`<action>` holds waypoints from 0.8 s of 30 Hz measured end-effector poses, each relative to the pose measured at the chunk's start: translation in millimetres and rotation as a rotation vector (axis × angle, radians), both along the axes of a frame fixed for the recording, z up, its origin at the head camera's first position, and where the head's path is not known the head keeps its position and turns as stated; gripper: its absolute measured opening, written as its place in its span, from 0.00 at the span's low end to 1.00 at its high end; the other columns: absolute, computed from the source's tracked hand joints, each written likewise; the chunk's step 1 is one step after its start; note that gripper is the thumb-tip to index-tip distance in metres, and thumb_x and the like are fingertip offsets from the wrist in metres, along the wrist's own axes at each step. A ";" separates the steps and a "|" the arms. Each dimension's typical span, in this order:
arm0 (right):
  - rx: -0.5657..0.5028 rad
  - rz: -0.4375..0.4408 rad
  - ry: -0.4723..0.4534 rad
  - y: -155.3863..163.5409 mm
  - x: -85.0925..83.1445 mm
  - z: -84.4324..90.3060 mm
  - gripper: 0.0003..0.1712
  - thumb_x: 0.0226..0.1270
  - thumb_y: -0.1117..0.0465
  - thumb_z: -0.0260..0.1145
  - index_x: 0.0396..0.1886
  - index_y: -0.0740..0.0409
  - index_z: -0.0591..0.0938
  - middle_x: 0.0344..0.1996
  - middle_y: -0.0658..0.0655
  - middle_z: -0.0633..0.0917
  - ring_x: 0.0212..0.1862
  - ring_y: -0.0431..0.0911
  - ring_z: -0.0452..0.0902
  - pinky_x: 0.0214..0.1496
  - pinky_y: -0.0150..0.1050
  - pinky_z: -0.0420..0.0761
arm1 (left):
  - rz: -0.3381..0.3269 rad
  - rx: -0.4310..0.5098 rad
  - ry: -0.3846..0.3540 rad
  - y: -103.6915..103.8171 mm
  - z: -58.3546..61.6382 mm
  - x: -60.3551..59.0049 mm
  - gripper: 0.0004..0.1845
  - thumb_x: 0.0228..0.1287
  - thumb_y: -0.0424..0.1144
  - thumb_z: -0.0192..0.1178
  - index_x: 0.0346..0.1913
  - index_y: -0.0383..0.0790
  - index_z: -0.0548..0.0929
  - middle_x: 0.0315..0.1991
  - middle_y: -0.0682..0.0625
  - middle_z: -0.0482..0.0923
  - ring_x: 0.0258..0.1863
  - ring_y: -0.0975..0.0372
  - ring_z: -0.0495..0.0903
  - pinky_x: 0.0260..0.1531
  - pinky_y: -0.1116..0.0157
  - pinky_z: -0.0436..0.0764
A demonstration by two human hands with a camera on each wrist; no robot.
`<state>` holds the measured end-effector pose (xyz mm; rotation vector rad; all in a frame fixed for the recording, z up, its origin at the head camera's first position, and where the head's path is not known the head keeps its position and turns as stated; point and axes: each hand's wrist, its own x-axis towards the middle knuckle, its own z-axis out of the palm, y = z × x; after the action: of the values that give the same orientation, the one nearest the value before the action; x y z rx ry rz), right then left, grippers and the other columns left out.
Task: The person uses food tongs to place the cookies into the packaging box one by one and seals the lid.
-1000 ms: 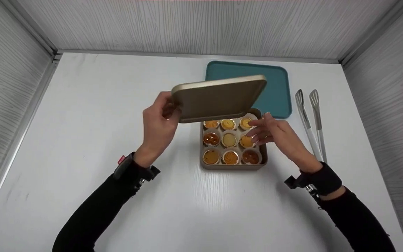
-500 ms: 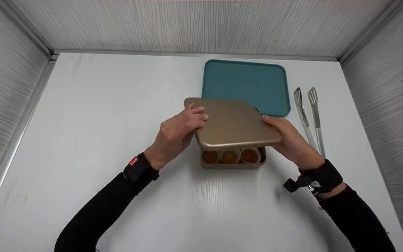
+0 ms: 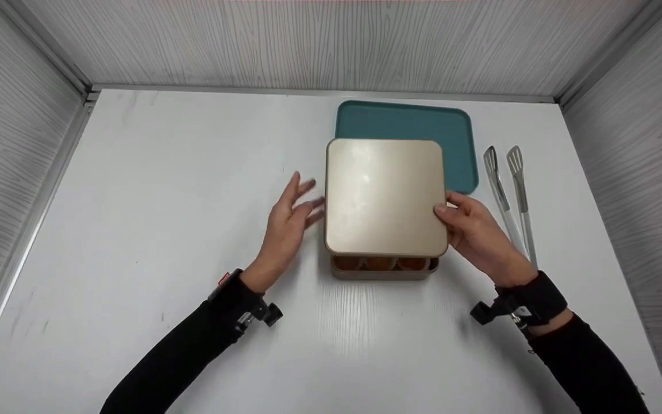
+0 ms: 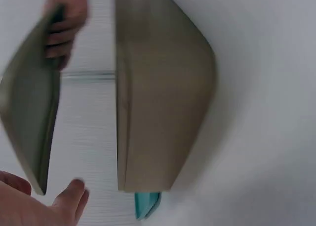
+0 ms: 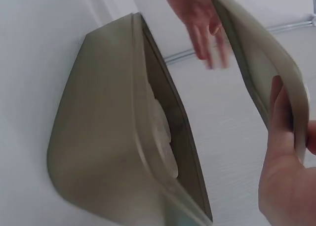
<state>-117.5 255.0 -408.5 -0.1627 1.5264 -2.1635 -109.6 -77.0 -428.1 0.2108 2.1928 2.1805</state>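
The left hand [image 3: 288,221] is hanging open, fingers spread and pointing toward one o'clock, gripping nothing. The right hand [image 3: 474,233] is reaching toward eleven o'clock, its fingers curling in a pinch. Both black-sleeved forearms are angling inward from five and seven o'clock, each wearing a wrist strap.

Head view looks down from above — both wrist views sit close, sharing the box [image 3: 384,269].

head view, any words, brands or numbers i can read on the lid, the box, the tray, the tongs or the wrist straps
No text can be read in any view.
Small red tag on the left wrist strap: may carry white marks, too small to read.
Gold lid, box, teal tray, tongs: no markings visible.
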 end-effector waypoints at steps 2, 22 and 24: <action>0.023 0.001 0.005 2.5 0.4 -5.2 0.25 0.83 0.63 0.56 0.71 0.72 0.65 0.53 0.61 0.86 0.48 0.46 0.88 0.48 0.38 0.87 | -0.038 0.073 -0.212 0.6 1.2 5.4 0.32 0.82 0.38 0.47 0.82 0.32 0.53 0.69 0.38 0.73 0.60 0.50 0.82 0.55 0.59 0.84; 0.809 -0.091 0.296 6.7 14.9 -18.6 0.31 0.78 0.53 0.65 0.74 0.63 0.74 0.48 0.62 0.82 0.43 0.41 0.82 0.44 0.31 0.85 | -0.099 -0.414 -0.036 9.3 -24.8 13.1 0.37 0.70 0.44 0.66 0.76 0.33 0.68 0.40 0.50 0.84 0.38 0.61 0.84 0.35 0.64 0.80; 0.836 -0.094 0.329 7.4 14.8 -20.5 0.30 0.78 0.54 0.66 0.72 0.64 0.76 0.47 0.63 0.83 0.42 0.41 0.82 0.44 0.30 0.84 | -0.093 -0.416 -0.031 9.7 -26.1 13.3 0.36 0.70 0.44 0.65 0.76 0.33 0.68 0.41 0.49 0.84 0.39 0.60 0.84 0.36 0.65 0.80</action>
<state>-102.7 262.5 -428.9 -0.1646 2.5264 -1.4278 -96.2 -67.3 -454.1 0.2514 2.4947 1.6222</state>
